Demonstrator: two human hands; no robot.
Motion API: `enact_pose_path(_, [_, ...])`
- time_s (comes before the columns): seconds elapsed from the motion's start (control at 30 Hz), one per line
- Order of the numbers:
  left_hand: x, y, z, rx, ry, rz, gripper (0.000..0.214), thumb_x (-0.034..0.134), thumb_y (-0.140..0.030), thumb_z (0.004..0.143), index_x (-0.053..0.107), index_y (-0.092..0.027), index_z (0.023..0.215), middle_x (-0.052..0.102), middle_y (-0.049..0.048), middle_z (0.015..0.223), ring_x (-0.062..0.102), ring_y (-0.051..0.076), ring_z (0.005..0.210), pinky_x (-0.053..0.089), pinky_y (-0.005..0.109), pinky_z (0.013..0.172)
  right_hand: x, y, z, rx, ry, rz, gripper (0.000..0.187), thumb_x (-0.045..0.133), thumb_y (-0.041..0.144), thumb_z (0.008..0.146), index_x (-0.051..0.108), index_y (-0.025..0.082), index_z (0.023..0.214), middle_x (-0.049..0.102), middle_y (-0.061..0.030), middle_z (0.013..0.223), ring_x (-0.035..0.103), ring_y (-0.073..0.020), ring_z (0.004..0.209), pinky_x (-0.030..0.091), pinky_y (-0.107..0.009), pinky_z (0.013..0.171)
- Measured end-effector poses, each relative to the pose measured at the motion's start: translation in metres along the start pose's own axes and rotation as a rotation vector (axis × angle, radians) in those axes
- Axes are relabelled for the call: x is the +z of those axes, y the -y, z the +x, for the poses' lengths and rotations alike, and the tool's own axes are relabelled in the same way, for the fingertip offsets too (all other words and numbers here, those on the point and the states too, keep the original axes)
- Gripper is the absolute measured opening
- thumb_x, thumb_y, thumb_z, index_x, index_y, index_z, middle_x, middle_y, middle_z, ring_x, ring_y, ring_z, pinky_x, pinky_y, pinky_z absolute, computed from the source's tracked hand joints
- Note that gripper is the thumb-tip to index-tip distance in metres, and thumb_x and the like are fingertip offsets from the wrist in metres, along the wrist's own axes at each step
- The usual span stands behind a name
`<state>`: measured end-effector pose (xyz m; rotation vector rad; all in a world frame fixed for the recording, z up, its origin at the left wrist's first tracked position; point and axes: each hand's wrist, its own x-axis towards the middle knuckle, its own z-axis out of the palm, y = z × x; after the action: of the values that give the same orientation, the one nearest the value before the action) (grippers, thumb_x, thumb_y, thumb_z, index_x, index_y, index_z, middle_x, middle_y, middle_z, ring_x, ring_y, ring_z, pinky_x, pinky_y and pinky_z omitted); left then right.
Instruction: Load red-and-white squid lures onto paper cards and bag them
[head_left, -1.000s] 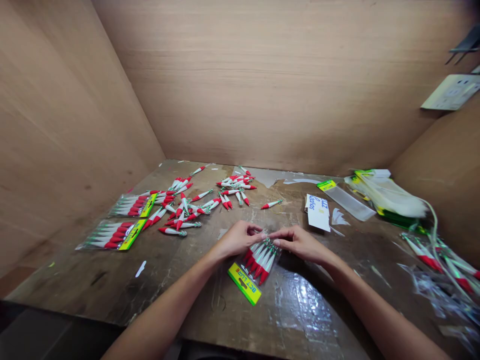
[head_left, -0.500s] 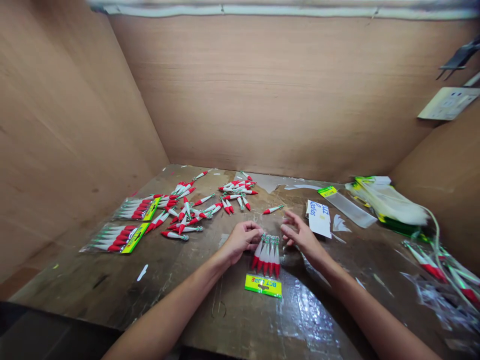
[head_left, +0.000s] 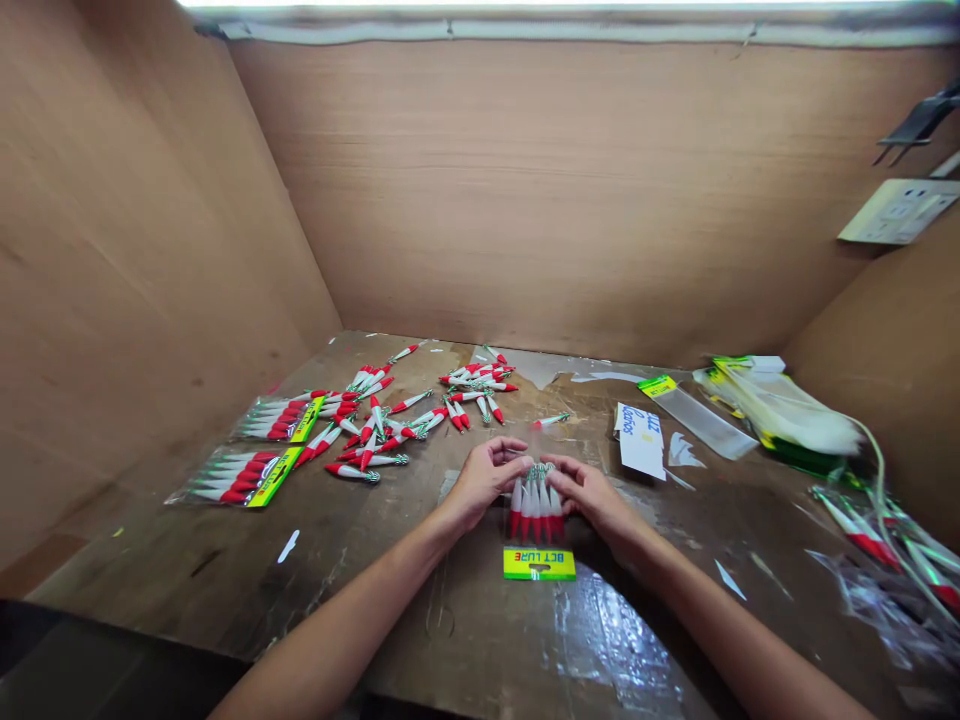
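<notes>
Pinched the packet [head_left: 537, 518] at its hook end with the left hand [head_left: 486, 482], apparently to keep the lures [head_left: 525, 505] aligned. Rested the curled right hand [head_left: 592, 495] at the opposite edge (could not tell whether gripping or merely touching). Held it over the surface [head_left: 360, 570], header card [head_left: 521, 566] nearest the body, probably for access to the hooks. Had two filled packets [head_left: 247, 470] well to the left, likely for room.

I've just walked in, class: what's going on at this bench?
A person's left hand and right hand are at the far end of a clear packet of red-and-white lures; how firmly they hold it isn't clear. Its yellow header lies toward the person. Two filled packets lie to the left, with loose lures scattered farther back.
</notes>
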<state>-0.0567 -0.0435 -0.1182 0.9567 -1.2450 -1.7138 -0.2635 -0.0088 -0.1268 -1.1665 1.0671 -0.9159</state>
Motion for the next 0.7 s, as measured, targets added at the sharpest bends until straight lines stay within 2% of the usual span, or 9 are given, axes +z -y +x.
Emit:
enact_pose_path(0.07, [-0.0011, -0.0015, -0.0008, 0.012, 0.034, 0.014, 0.069, 0.085, -0.046, 0.072, 0.053, -0.014, 0.125, 0.061, 0.0120, 0.108, 0.061, 0.018, 0.088, 0.049, 0.023, 0.069, 0.0036, 0.0020, -0.0028, -0.010, 0.067, -0.031, 0.054, 0.073, 0.048, 0.081, 0.062, 0.011, 0.119, 0.065, -0.0084, 0.094, 0.056, -0.0138, 0.073, 0.043, -0.023, 0.061])
enact_pose_path(0.13, [-0.0009, -0.0015, -0.0026, 0.004, 0.097, 0.086, 0.076, 0.088, -0.042, 0.068, 0.052, -0.016, 0.130, 0.061, 0.0121, 0.110, 0.061, 0.019, 0.088, 0.049, 0.024, 0.071, 0.0052, 0.0038, -0.0046, -0.024, 0.042, -0.027, 0.047, 0.075, 0.044, 0.080, 0.065, 0.009, 0.110, 0.066, -0.0088, 0.092, 0.056, -0.0137, 0.071, 0.042, -0.024, 0.061])
enact_pose_path(0.23, [0.0015, 0.0015, -0.0046, -0.007, 0.155, 0.182, 0.066, 0.087, -0.041, 0.068, 0.060, -0.010, 0.120, 0.064, 0.0119, 0.100, 0.061, 0.020, 0.085, 0.049, 0.026, 0.073, 0.0040, 0.0051, -0.0042, -0.076, -0.026, 0.034, 0.044, 0.076, 0.041, 0.080, 0.063, 0.010, 0.108, 0.066, -0.0099, 0.099, 0.060, -0.0163, 0.079, 0.046, -0.027, 0.070])
enact_pose_path(0.37, [0.0041, 0.0054, -0.0040, 0.031, 0.111, 0.221, 0.051, 0.082, -0.046, 0.071, 0.067, -0.006, 0.098, 0.064, 0.0113, 0.092, 0.061, 0.021, 0.080, 0.046, 0.026, 0.070, 0.0015, 0.0061, -0.0029, -0.105, -0.001, 0.078, 0.047, 0.077, 0.040, 0.079, 0.059, 0.012, 0.112, 0.066, -0.0086, 0.101, 0.062, -0.0189, 0.088, 0.048, -0.031, 0.080])
enact_pose_path(0.53, [0.0051, 0.0053, -0.0032, 0.056, 0.070, 0.239, 0.047, 0.081, -0.046, 0.070, 0.066, -0.005, 0.089, 0.062, 0.0092, 0.084, 0.057, 0.019, 0.075, 0.043, 0.024, 0.066, 0.0041, 0.0090, -0.0053, -0.081, 0.043, 0.020, 0.047, 0.074, 0.044, 0.081, 0.062, 0.011, 0.111, 0.066, -0.0107, 0.104, 0.063, -0.0211, 0.091, 0.048, -0.033, 0.082])
enact_pose_path(0.7, [0.0056, 0.0036, -0.0040, 0.077, 0.022, 0.309, 0.041, 0.079, -0.041, 0.070, 0.061, -0.007, 0.084, 0.058, 0.0052, 0.078, 0.052, 0.015, 0.069, 0.037, 0.022, 0.059, 0.0083, 0.0093, -0.0067, -0.054, 0.015, -0.056, 0.044, 0.076, 0.048, 0.076, 0.062, 0.010, 0.095, 0.067, -0.0089, 0.091, 0.062, -0.0205, 0.080, 0.046, -0.030, 0.073])
